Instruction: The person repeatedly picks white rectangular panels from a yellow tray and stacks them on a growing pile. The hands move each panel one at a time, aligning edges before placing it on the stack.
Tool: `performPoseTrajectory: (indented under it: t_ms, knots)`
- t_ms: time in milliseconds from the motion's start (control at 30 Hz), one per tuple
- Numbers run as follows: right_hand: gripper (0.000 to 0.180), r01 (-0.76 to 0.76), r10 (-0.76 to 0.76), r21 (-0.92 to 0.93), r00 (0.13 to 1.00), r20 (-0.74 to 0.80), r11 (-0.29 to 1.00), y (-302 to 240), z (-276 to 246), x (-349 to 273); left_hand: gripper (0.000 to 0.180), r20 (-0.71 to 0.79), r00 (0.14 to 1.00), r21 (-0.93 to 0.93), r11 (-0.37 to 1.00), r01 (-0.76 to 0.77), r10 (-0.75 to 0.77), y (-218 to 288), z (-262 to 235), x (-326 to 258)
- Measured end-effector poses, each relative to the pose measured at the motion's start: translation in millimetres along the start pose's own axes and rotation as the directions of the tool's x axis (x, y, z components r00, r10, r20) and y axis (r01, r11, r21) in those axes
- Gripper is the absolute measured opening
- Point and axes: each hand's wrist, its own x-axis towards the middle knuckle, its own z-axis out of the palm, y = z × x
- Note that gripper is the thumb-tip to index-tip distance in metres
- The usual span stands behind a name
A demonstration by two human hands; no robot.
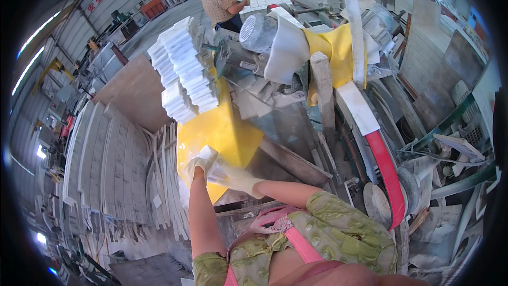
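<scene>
My left hand (194,166) and my right hand (241,178), both in pale cream gloves, come together low over a yellow sheet (198,132). Between them is a pale white piece (215,171) that looks like a small stone tile. The fingers of both hands are closed around it, the left at its left side and the right at its right; its far outline is blurred and partly covered. Just beyond, on the same sheet, small white stone tiles (185,71) stand stacked in uneven leaning columns.
Long grey-white slabs (103,159) lean upright at the left. To the right runs a bench machine with a motor (257,33), a yellow cover (337,53) and a red strip (385,175). A wooden beam (296,162) lies near my right arm. Another person (218,5) works farther back.
</scene>
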Motion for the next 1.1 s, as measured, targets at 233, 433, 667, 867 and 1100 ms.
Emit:
performPoseTrajectory:
  t_ms: [233, 433, 667, 867, 1100]
  knots:
    - [0.067, 0.203, -0.213, -0.124, 0.974, -0.077, 0.971, 15.6, -1.8, 0.1, 0.088, 0.094, 0.965, 0.244, 0.946, 0.215, -0.243, 23.1, 4.4, 3.7]
    - [0.054, 0.313, -0.257, 0.349, 0.946, -0.197, 0.883, 39.4, 22.1, 29.7, 0.074, 0.024, 0.981, 0.086, 0.978, 0.19, -0.192, 30.6, 10.0, -10.3]
    - [0.048, 0.191, -0.192, -0.152, 0.981, 0.011, 0.97, 25.9, -36.0, -25.2, 0.061, -0.151, 0.948, -0.061, 0.96, 0.274, -0.28, 21.2, 10.9, -27.0]
    - [0.049, 0.213, -0.217, -0.083, 0.975, -0.042, 0.974, 28.2, -45.9, -33.7, 0.056, -0.223, 0.936, 0.019, 0.959, 0.282, -0.271, 37.6, -5.3, -48.3]
    - [0.028, 0.223, -0.301, -0.315, 0.926, -0.227, 0.923, 9.4, -21.2, 5.1, 0.045, -0.151, 0.867, -0.178, 0.849, -0.497, 0.476, -53.0, -17.3, -64.4]
